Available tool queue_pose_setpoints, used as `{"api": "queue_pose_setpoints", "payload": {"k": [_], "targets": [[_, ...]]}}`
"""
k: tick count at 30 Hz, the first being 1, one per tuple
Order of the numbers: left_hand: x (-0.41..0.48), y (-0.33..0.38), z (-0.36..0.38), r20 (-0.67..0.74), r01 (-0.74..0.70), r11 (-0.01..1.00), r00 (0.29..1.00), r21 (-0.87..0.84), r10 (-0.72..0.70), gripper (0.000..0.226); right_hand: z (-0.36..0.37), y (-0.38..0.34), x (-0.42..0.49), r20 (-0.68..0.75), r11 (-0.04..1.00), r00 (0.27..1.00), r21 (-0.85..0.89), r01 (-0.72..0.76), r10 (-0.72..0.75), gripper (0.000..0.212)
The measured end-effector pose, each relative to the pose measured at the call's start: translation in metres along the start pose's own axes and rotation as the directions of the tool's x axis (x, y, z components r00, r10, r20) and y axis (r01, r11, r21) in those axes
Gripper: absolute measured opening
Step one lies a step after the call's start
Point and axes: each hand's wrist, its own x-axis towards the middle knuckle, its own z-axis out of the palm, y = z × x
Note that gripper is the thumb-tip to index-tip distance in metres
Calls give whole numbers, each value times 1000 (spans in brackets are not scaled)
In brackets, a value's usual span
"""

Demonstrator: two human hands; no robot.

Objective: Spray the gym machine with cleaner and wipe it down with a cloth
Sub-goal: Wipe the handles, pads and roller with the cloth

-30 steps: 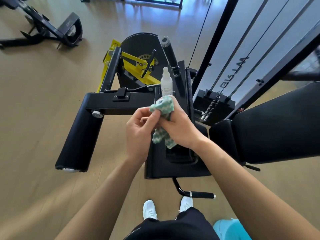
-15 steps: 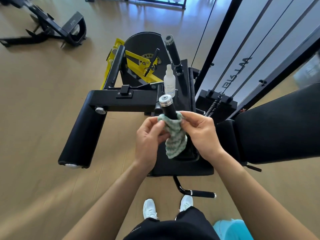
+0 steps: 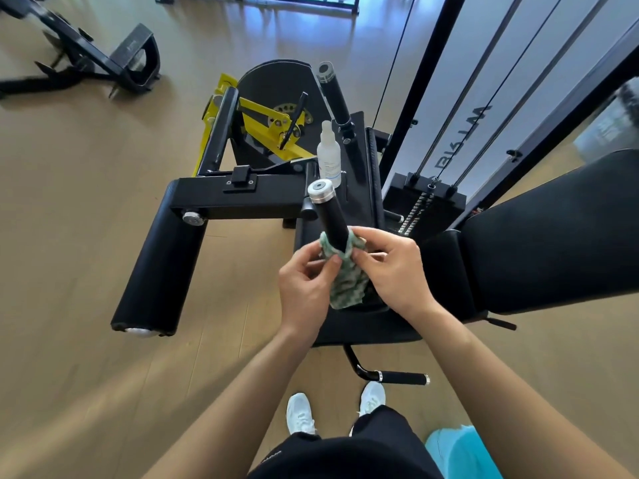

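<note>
A black gym machine (image 3: 242, 198) with yellow parts stands in front of me. Its near upright handle (image 3: 330, 216), black with a silver cap, rises at the centre. A green-and-white cloth (image 3: 345, 281) is wrapped round the base of this handle. My left hand (image 3: 304, 288) pinches the cloth from the left and my right hand (image 3: 397, 271) pinches it from the right. A white spray bottle (image 3: 328, 157) stands on the machine just behind the handle, untouched.
A black padded roller (image 3: 159, 271) sticks out at the left. The black seat back pad (image 3: 553, 229) lies at the right, with the weight stack (image 3: 425, 198) and cables behind. Another machine (image 3: 96, 60) stands far left. My white shoes (image 3: 301, 414) are on the wooden floor.
Both hands slid the cloth down from the top of the near handle to its base, baring the silver cap and the black grip.
</note>
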Motion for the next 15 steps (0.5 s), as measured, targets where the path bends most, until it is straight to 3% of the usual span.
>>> {"api": "queue_pose_setpoints", "payload": {"k": [4,7,15], "targets": [[18,30,3,-44,-149,988,988,-41,147,29,6,-28,22,-3,991,998,118,57,-57,29],[27,36,4,-51,-217,976,975,-10,216,35,9,-42,37,21,986,991,104,128,-131,33],[10,-3,1,51,-97,990,994,100,92,22,3,6,-2,74,996,997,-87,33,-26,50]]}}
